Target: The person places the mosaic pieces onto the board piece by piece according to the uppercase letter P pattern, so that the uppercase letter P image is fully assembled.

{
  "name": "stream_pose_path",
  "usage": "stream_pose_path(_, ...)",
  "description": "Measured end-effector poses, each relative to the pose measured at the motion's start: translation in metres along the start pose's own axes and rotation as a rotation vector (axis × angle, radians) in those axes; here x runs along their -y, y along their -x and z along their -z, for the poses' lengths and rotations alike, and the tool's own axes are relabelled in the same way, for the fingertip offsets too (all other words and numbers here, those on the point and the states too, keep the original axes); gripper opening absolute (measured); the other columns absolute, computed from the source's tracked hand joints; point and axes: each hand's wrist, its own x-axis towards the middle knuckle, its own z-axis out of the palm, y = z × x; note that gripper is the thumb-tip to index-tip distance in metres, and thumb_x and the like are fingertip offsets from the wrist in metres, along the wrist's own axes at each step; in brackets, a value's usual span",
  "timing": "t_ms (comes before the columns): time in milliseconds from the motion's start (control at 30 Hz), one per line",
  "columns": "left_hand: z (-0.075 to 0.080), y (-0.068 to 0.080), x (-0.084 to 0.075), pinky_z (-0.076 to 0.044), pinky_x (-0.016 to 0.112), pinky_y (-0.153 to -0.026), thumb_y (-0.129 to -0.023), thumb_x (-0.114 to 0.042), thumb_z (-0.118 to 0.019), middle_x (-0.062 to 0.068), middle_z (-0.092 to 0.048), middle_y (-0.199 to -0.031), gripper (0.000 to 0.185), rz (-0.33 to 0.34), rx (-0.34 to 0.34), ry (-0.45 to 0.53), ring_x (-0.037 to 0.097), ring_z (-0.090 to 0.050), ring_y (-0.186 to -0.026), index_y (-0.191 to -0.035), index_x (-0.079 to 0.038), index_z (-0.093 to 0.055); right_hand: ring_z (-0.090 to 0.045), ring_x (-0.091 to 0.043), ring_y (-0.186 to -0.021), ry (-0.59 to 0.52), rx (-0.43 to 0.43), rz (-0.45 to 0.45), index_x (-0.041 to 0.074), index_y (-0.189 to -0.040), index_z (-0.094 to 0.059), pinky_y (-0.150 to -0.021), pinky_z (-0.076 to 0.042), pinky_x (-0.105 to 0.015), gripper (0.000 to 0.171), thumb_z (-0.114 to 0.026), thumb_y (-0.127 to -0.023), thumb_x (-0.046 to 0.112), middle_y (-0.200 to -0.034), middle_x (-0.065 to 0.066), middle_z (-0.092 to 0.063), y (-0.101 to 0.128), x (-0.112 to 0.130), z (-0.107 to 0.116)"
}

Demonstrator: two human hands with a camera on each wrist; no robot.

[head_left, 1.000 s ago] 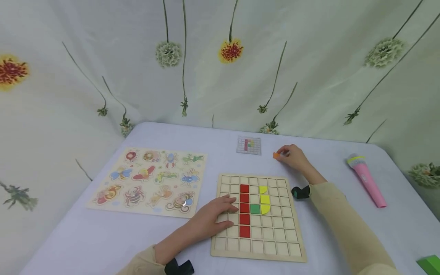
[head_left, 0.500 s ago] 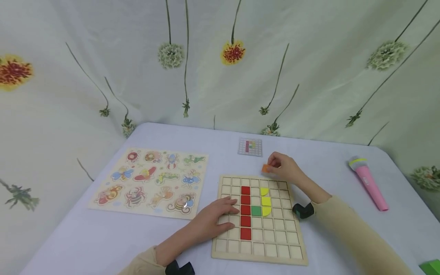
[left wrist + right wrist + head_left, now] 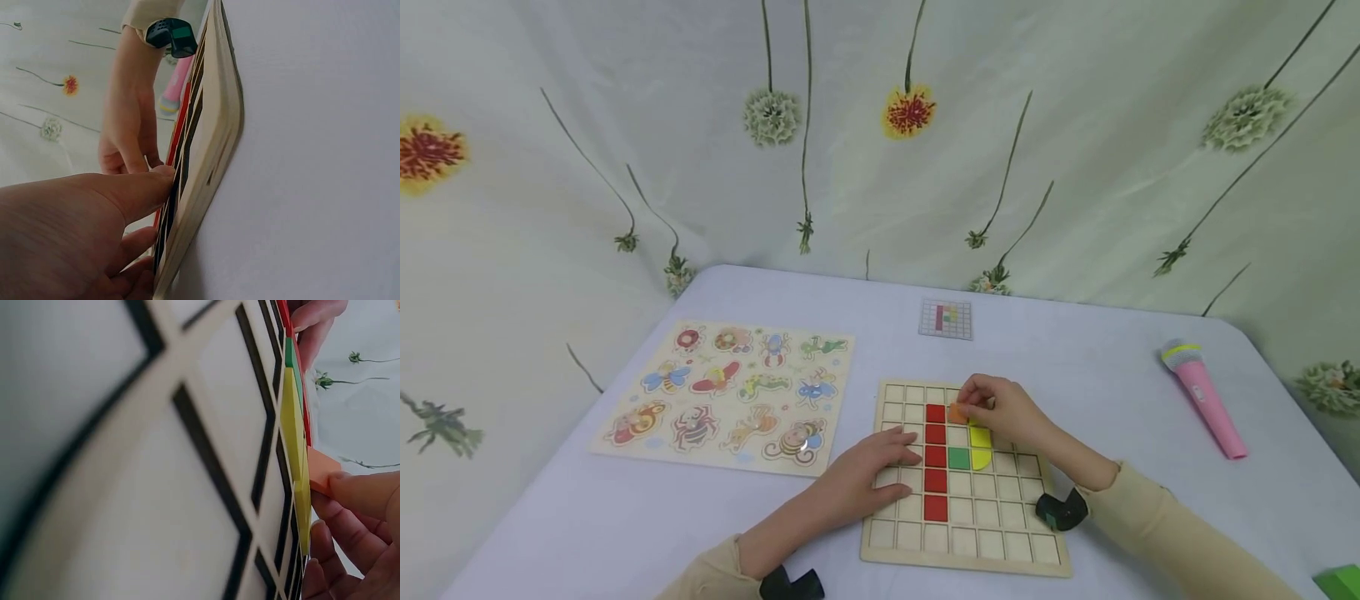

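1 right hand pinching orange piece, head view half-hiding it

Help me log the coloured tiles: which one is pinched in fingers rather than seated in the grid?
The orange tile, pinched by the right hand beside the top red; the red, green and yellow tiles lie seated.

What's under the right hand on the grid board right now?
The right hand pinches an orange piece over the grid board, beside the red column. Yellow pieces show below the fingers. The cells directly beneath the hand are covered.
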Motion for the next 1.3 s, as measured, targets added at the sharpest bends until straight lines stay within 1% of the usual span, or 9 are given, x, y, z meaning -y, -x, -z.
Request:
stream_pose_path(133,0.0,0.0,0.0,-0.027,0.04,-0.107,-0.086,-0.02,-0.069,-0.002,-0.044,-0.14,0.032,0.005,0.001,0.004,0.018,-0.027,-0.135,-0.117,-0.015,-0.063,-0.054,-0.014,-0.071,0.039,-0.017,-0.007,0.012,-0.086,-0.064,-0.063,-0.048,-0.029,0.006,-0.069,-0.085,0.008,-0.075,0.007,-0.059,0.0,0.0,-0.004)
stream_pose_path(300,0.0,0.0,0.0,-0.027,0.04,-0.107,-0.086,-0.02,-0.069,-0.002,-0.044,-0.14,0.032,0.005,0.002,0.001,0.018,-0.027,-0.135,-0.117,-0.015,-0.063,-0.051,-0.012,-0.07,0.115,-0.042,0.016,0.01,-0.086,-0.068,-0.061,-0.046,-0.028,0.003,-0.07,-0.085,0.009,-0.079,0.007,-0.056,0.001,-0.001,-0.005)
stream_pose_path(533,0.0,0.0,-0.002,-0.027,0.04,-0.107,-0.086,-0.021,-0.069,-0.002,-0.044,-0.14,0.033,0.011,0.005,-0.001,0.018,-0.027,-0.135,-0.117,-0.016,-0.063,-0.053,-0.011,-0.072,0.197,0.001,0.101,0.009,-0.094,-0.071,-0.063,-0.048,-0.028,0.011,-0.067,-0.085,0.003,-0.084,0.005,-0.06,0.003,0.0,-0.001)
stream_pose_path(700,0.0,0.0,-0.001,-0.027,0.04,-0.107,-0.086,-0.021,-0.069,-0.001,-0.044,-0.14,0.033,0.009,0.002,-0.001,0.018,-0.027,-0.135,-0.117,-0.015,-0.063,-0.054,-0.011,-0.076,0.212,0.006,0.057,0.008,-0.098,-0.07,-0.068,-0.049,-0.03,0.014,-0.066,-0.086,0.003,-0.087,0.002,-0.063,0.004,0.003,0.002)
stream_pose_path(867,0.0,0.0,0.0,-0.027,0.04,-0.107,-0.086,-0.021,-0.069,-0.002,-0.043,-0.14,0.033,0.007,0.002,0.0,0.017,-0.027,-0.135,-0.118,-0.016,-0.063,-0.055,-0.013,-0.075,0.191,-0.003,0.012,0.01,-0.095,-0.069,-0.067,-0.05,-0.03,0.012,-0.063,-0.088,0.003,-0.088,0.002,-0.065,0.005,0.005,0.004)
stream_pose_path(1067,0.0,0.0,0.0,-0.027,0.041,-0.107,-0.086,-0.02,-0.069,-0.002,-0.044,-0.14,0.033,0.007,0.005,0.006,0.017,-0.027,-0.135,-0.118,-0.016,-0.063,-0.056,-0.012,-0.077,0.166,0.003,0.034,0.01,-0.094,-0.066,-0.074,-0.052,-0.031,0.013,-0.064,-0.086,0.0,-0.083,0.005,-0.06,0.007,0.004,0.006)
stream_pose_path(1167,0.0,0.0,-0.001,-0.027,0.041,-0.107,-0.086,-0.02,-0.069,-0.002,-0.043,-0.14,0.032,0.01,0.005,0.007,0.017,-0.027,-0.135,-0.117,-0.016,-0.063,-0.057,-0.015,-0.08,0.158,0.013,0.058,0.008,-0.097,-0.065,-0.076,-0.053,-0.031,0.016,-0.066,-0.084,-0.002,-0.086,0.004,-0.059,0.009,0.003,0.008)
stream_pose_path(1233,0.0,0.001,0.0,-0.027,0.04,-0.107,-0.086,-0.02,-0.069,-0.002,-0.043,-0.141,0.032,0.009,0.004,0.006,0.017,-0.026,-0.135,-0.117,-0.016,-0.063,-0.057,-0.016,-0.084,0.182,0.001,0.059,0.007,-0.099,-0.065,-0.076,-0.052,-0.032,0.018,-0.067,-0.083,-0.002,-0.089,0.002,-0.059,0.011,0.003,0.01)
stream_pose_path(1300,0.0,0.001,0.0,-0.027,0.04,-0.107,-0.086,-0.02,-0.069,-0.002,-0.043,-0.141,0.032,0.007,0.002,0.005,0.017,-0.026,-0.135,-0.117,-0.016,-0.063,-0.056,-0.017,-0.083,0.22,-0.02,0.031,0.007,-0.098,-0.066,-0.074,-0.051,-0.033,0.017,-0.068,-0.083,0.0,-0.089,0.001,-0.058,0.013,0.003,0.013)
